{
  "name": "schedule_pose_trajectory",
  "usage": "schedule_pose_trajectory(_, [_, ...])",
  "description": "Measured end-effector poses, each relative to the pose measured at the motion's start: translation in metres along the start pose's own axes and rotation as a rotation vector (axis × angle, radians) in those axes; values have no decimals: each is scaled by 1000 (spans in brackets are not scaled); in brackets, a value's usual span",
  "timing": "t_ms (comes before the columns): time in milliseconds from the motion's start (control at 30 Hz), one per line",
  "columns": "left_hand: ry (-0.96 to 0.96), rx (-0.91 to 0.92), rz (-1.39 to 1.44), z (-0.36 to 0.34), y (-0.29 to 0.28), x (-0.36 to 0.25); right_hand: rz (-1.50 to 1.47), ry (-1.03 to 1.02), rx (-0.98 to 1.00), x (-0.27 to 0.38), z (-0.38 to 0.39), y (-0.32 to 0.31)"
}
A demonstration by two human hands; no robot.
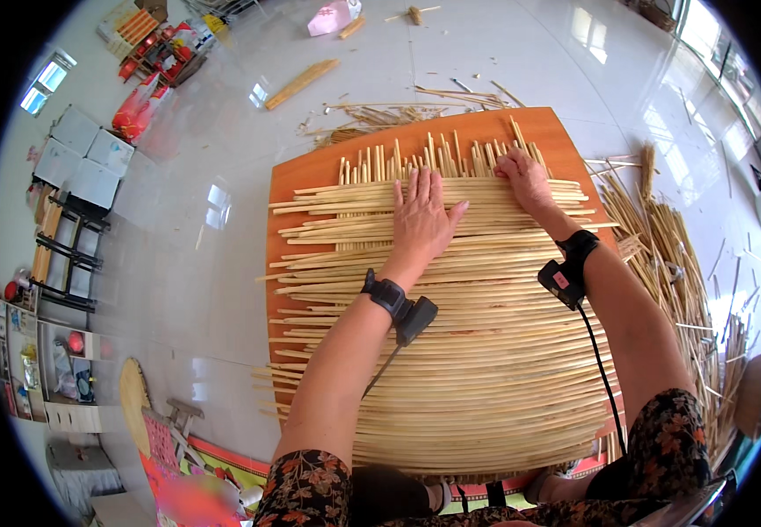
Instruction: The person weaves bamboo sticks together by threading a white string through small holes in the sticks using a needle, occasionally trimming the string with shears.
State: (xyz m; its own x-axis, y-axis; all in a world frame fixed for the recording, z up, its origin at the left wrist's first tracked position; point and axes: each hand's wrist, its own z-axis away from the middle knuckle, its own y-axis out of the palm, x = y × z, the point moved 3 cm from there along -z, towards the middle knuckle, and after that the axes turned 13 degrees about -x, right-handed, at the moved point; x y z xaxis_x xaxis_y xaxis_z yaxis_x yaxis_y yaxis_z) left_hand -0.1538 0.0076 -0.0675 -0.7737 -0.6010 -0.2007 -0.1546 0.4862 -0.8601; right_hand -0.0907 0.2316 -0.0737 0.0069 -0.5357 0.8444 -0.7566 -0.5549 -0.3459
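A mat of pale straw-coloured plant stalks point(477, 351) covers most of an orange-brown board point(297, 180) in front of me. Most stalks lie crosswise, and the ends of lengthwise stalks point(371, 167) stick out beyond them at the far side. My left hand point(424, 220) rests flat on the far crosswise stalks, its fingers stretched out and pointing away from me. At the far right edge of the mat, the fingers of my right hand point(528, 180) are curled and pinched on the end of a lengthwise stalk. The fingertips partly hide that stalk.
Loose stalks point(670, 255) are heaped on the floor to the right, and offcuts point(380, 114) lie beyond the board. Farther off is a flat piece of wood point(301, 83). A small stool point(183, 417) stands at the lower left, near shelves point(64, 360). Cables hang from both wrist devices.
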Motion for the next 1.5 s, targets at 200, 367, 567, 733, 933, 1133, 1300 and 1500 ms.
schedule_pose_trajectory(200, [-22,40,4,-2,1,-1,-65,79,-10,-4,-2,1])
schedule_pose_trajectory(367, [-12,42,-18,-2,5,0,-225,195,-11,-10,-6,0])
schedule_pose_trajectory(567, [-16,89,-47,-1,5,0,-598,430,-50,-11,-6,0])
schedule_pose_trajectory(733, [197,2,44,-14,6,-35,-626,448,35,-11,-9,-4])
schedule_pose_trajectory(933, [209,-8,175,-23,28,-62,-669,491,20,-5,-9,-6])
schedule_pose_trajectory(1133, [210,-35,233,-22,24,-64,-669,527,-108,-17,-14,-6])
schedule_pose_trajectory(1300, [212,-10,214,-22,22,-66,-653,561,-134,-19,-16,-6])
schedule_pose_trajectory(1500, [235,-44,158,-18,31,-60,-651,494,-52,-10,-26,-3])
